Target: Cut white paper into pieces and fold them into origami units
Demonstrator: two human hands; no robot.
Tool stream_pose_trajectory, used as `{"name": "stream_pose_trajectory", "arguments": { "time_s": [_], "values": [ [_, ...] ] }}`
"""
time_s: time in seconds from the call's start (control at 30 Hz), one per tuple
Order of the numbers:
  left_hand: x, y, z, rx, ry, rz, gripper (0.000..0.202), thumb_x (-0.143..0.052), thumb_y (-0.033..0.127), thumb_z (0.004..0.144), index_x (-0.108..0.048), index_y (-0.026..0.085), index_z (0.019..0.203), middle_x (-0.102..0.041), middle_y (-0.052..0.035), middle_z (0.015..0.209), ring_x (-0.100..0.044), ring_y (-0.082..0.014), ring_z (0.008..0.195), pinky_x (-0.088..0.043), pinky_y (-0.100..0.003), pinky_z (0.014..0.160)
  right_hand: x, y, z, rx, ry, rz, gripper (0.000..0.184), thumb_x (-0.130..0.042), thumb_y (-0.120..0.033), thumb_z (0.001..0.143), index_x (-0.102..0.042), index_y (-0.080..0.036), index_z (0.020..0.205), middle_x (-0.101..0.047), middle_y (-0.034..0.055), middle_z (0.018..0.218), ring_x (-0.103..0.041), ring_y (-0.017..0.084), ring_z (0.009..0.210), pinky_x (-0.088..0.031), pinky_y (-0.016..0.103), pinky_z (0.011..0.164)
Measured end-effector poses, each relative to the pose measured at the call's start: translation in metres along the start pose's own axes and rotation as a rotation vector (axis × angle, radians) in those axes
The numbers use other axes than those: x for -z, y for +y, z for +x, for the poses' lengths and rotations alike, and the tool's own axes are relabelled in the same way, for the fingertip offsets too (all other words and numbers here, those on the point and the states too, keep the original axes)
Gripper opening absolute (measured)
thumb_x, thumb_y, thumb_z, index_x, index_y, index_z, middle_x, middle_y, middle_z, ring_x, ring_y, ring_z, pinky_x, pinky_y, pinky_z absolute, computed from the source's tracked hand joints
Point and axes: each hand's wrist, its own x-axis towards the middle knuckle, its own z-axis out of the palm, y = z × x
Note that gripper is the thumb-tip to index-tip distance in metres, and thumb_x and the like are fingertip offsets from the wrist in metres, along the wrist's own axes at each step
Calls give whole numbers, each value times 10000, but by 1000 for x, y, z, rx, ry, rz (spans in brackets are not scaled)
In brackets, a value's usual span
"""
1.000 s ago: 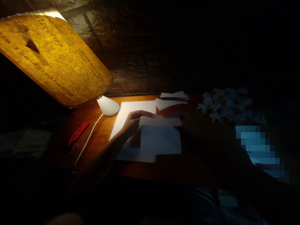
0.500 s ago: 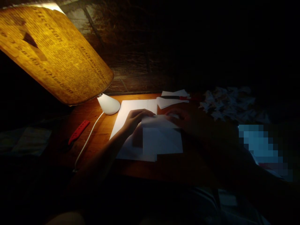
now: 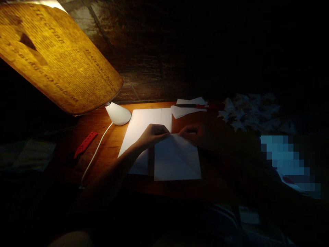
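Observation:
A white sheet of paper (image 3: 177, 161) with faint crease lines hangs or lies in front of me, its far edge between my two hands. My left hand (image 3: 156, 133) pinches that edge near its middle. Just to the right, my right hand (image 3: 191, 132) pinches the same edge, its fingers in deep shadow. Beneath and to the left lies a stack of larger white paper (image 3: 144, 118), partly covered by my left forearm and the sheet.
A lit lamp with a printed shade (image 3: 66, 61) stands at left on a white base (image 3: 118, 115) with a white cord (image 3: 96, 154). A red-handled tool (image 3: 86, 144) lies beside it. Paper pieces (image 3: 190, 111) lie behind; many folded paper pieces (image 3: 252, 113) are heaped at right.
Both hands have drawn slightly nearer to me and closer together along the sheet's far edge. The upper flap is no longer seen raised, and the sheet's near edge has shifted toward me.

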Motion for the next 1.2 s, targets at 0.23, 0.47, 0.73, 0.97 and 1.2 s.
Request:
{"name": "stream_pose_trajectory", "arguments": {
  "time_s": [0.23, 0.47, 0.73, 0.97, 1.2],
  "values": [
    [6, -6, 5, 66, 74, -4, 383, -871, 460, 666, -654, 151, 601, -528, 17, 535, -428, -84, 528, -266, -228, 516, -1, -1, 0, -72, 18, -34, 253, -748, -449, 833, -800, -204, 793, -762, 46, 774, -652, 174, 688, -471, 302, 636],
    [17, -4, 4, 34, 218, 8, 448, -914, 481, 641, -617, 168, 524, -494, 19, 516, -379, -79, 513, -218, -246, 509, 0, -8, -1, -62, 6, -26, 209, -730, -382, 845, -761, -203, 742, -763, 47, 778, -654, 174, 713, -490, 307, 666],
    [1, 3, 1, 15, 112, 45, 414, -885, 456, 661, -614, 172, 532, -516, 21, 519, -424, -84, 510, -249, -235, 506, -3, -13, -3, -26, -71, -50, 269, -778, -458, 808, -791, -190, 793, -791, 51, 809, -678, 178, 731, -491, 295, 666],
    [4, 6, 0, 41, 126, 48, 437, -890, 465, 662, -597, 171, 525, -497, 23, 516, -409, -85, 514, -244, -242, 517, -3, -13, -3, -13, -33, -121, 249, -740, -400, 851, -750, -186, 723, -732, 21, 713, -618, 142, 659, -433, 279, 627],
    [32, -1, 5, 51, 228, -66, 482, -951, 443, 601, -569, 166, 505, -484, 34, 521, -384, -69, 505, -217, -235, 514, 2, -9, -2, -21, 18, -134, 235, -716, -397, 890, -751, -200, 765, -757, 44, 785, -653, 176, 737, -457, 298, 674]
  ]
}}
